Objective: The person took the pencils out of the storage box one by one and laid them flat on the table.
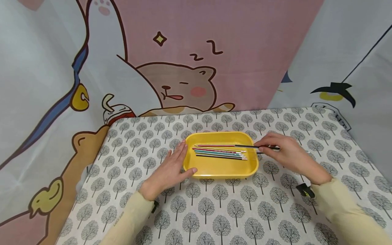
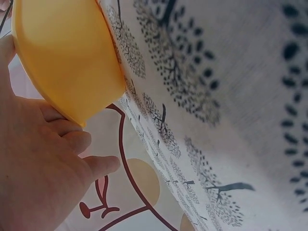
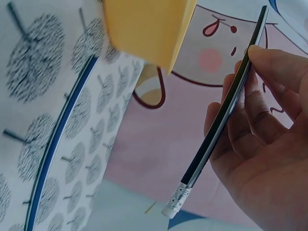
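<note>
My right hand pinches a black pencil between thumb and fingers, its white eraser end pointing away from the tray. In the head view its front end reaches over the right rim of a yellow tray. Several pencils, with red, yellow, teal and black barrels, lie roughly side by side in the tray, erasers to the right. At the tray's left end, my left hand rests against the rim with fingers extended, the thumb at the front left corner. Another dark pencil lies on the cloth below my right hand.
A white cloth printed with grey trees covers the table. Behind it hangs a pink and white curtain with cartoon animals, meeting the table's far edge. More of this printed fabric stands along the left side.
</note>
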Demonstrator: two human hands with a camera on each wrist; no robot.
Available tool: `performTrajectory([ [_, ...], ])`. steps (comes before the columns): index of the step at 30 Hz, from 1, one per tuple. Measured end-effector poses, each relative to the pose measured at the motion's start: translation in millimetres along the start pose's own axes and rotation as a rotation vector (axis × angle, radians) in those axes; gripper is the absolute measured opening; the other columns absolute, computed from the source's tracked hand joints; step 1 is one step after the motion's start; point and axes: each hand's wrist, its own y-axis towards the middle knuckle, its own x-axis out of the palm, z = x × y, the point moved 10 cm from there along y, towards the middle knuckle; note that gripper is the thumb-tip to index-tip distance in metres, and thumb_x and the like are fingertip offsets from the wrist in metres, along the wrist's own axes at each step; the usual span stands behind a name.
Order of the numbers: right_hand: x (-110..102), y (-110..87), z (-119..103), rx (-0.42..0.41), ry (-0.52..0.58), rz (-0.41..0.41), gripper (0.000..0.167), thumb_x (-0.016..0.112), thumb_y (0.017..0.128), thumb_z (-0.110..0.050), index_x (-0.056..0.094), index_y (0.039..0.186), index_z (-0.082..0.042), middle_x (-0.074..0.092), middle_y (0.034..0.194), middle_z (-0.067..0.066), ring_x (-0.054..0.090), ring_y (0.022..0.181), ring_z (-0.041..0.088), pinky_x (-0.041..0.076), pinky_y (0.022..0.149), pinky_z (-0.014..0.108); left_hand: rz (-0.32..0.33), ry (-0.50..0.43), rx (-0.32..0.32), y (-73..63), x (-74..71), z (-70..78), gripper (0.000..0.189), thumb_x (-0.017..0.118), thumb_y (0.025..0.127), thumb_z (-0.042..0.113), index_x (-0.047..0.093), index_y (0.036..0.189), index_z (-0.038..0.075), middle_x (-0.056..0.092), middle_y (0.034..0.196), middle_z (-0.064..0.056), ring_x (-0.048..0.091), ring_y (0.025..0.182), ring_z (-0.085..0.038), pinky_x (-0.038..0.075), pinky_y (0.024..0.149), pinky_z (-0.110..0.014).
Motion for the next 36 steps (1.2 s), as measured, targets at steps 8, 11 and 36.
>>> performTrajectory([
  [8, -7.6, -13.7, 20.2, 0.042, -0.046, 0.001, 0.026, 0.078, 0.091, -0.005, 0.08, 0.114, -0.016, 0.072, 0.108, -0.004, 0.059, 0.087, 0.009, 0.053, 0.069, 0.026, -0.003, 0.0, -0.002, 0.7, 0.4, -0.2, 0.097, 0.036, 0.101, 0.072, 0.008, 0.163, 0.002, -0.01, 0.171, -0.006, -0.002, 0.158, -0.021, 0.013, 0.127, -0.056],
  [11, -9.6, -18.2, 26.1, 0.039, -0.051, 0.01, 0.027, 0.078, 0.09, -0.003, 0.08, 0.114, -0.015, 0.073, 0.108, -0.002, 0.059, 0.088, 0.009, 0.053, 0.069, 0.026, -0.004, 0.002, -0.002, 0.7, 0.5, -0.1, 0.097, 0.036, 0.101, 0.073, 0.008, 0.163, 0.003, -0.01, 0.171, -0.006, -0.002, 0.158, -0.021, 0.013, 0.126, -0.056],
  [36, -14.7, -48.8, 68.7, 0.097, -0.056, 0.001, 0.028, 0.079, 0.088, -0.002, 0.08, 0.112, -0.017, 0.073, 0.112, 0.002, 0.064, 0.112, 0.029, 0.057, 0.093, 0.047, -0.008, -0.001, -0.008, 0.1, 1.5, -0.1, 0.098, 0.033, 0.101, 0.074, 0.007, 0.163, 0.002, -0.01, 0.171, -0.007, -0.003, 0.158, -0.021, 0.013, 0.127, -0.054],
])
